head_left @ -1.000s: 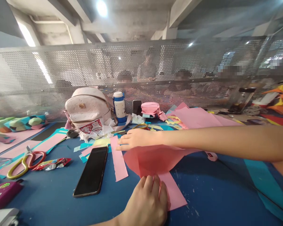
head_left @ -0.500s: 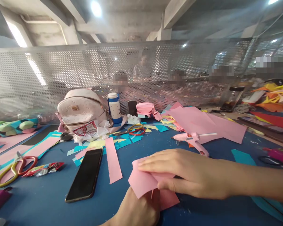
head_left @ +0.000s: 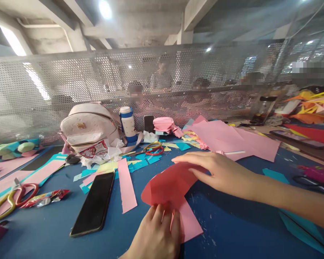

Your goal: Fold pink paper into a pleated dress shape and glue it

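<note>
A folded sheet of pink paper [head_left: 164, 183], red in shadow, stands raised off the blue table in front of me. My left hand [head_left: 158, 232] presses its curled fingers on the lower part, where a flat pink flap [head_left: 190, 223] sticks out to the right. At the upper right edge, my right hand [head_left: 216, 172] has the paper between thumb and fingers. Just behind that hand lies a pink glue gun, mostly hidden, with its white glue stick [head_left: 234, 153] showing. To the left are a pink paper strip [head_left: 126, 187] and a black phone [head_left: 94, 205].
Scissors [head_left: 13, 198] and a red snack wrapper [head_left: 45, 198] lie at left. A pale backpack [head_left: 89, 126] and a bottle [head_left: 129, 124] stand by the perforated metal screen [head_left: 102, 79]. More scissors [head_left: 152, 148] lie among paper scraps. Large pink sheets [head_left: 232, 138] lie at back right.
The pink paper has been lifted and tilted up, its shaded side now facing me. My right hand has moved up and away from my left, now covering most of the glue gun.
</note>
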Demonstrator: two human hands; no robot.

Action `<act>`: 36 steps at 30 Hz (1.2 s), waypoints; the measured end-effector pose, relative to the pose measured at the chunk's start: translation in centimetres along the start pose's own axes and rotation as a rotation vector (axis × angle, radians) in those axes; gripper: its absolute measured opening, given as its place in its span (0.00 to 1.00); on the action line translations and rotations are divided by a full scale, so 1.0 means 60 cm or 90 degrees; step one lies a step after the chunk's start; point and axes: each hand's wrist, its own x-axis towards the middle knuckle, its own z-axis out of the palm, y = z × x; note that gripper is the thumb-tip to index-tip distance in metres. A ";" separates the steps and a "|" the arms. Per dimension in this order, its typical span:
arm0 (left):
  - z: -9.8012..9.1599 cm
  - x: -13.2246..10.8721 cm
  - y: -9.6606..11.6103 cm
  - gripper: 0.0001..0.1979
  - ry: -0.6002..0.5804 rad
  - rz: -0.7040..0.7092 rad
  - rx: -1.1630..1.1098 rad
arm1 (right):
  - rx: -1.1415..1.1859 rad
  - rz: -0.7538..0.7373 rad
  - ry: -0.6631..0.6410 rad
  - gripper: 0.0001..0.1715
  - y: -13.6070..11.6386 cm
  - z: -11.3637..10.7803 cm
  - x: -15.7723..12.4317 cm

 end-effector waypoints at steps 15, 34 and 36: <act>-0.046 0.040 -0.194 0.08 -0.208 -0.270 -0.295 | -0.174 -0.016 0.090 0.23 0.054 0.003 0.023; 0.005 0.021 -0.195 0.23 0.043 -0.834 -0.869 | 0.288 -0.033 0.179 0.22 -0.012 -0.030 0.061; 0.004 0.025 -0.215 0.22 0.103 -0.858 -0.899 | 0.301 -0.051 0.239 0.22 -0.022 -0.037 0.051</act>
